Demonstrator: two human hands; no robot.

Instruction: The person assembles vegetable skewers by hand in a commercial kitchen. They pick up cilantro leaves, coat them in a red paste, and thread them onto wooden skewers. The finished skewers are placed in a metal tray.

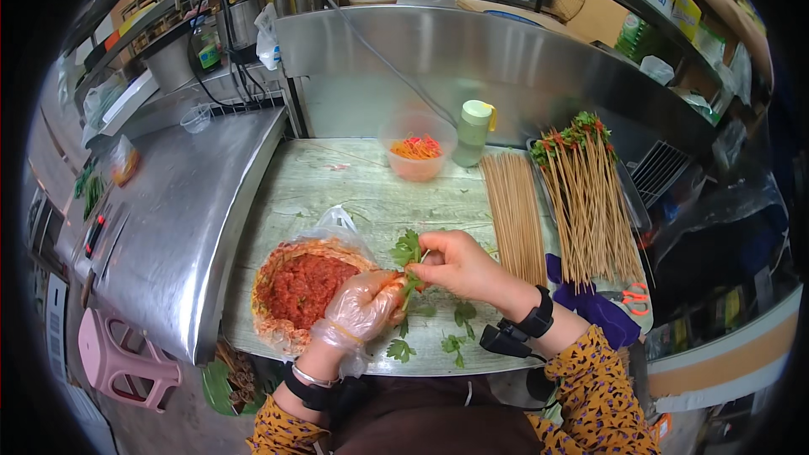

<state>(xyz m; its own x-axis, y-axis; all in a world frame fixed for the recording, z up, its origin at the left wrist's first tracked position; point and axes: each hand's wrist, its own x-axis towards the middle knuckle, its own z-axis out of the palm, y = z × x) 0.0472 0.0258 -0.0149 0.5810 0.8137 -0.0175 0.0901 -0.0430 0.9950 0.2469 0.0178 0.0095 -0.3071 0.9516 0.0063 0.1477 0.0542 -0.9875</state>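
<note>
My left hand [363,306], in a clear plastic glove, pinches the lower part of a leafy green herb sprig [406,248]. Reddish smears show at the glove's fingertips, and what else lies inside the grip is hidden. The bare fingers of my right hand [458,265] hold the same sprig higher up, just beneath its leaves. Close on the left is red minced meat [303,287] in a bowl lined with a plastic bag [341,224]. Loose herb leaves [454,344] are scattered on the board below my right hand.
Bare bamboo skewers [513,218] lie right of my hands, beside a tray of herb-tipped skewers [584,202]. Behind are a tub of orange shreds [417,148] and a green-tinted bottle [473,133]. Orange-handled scissors [635,299] rest right. A steel counter [183,221] borders the left.
</note>
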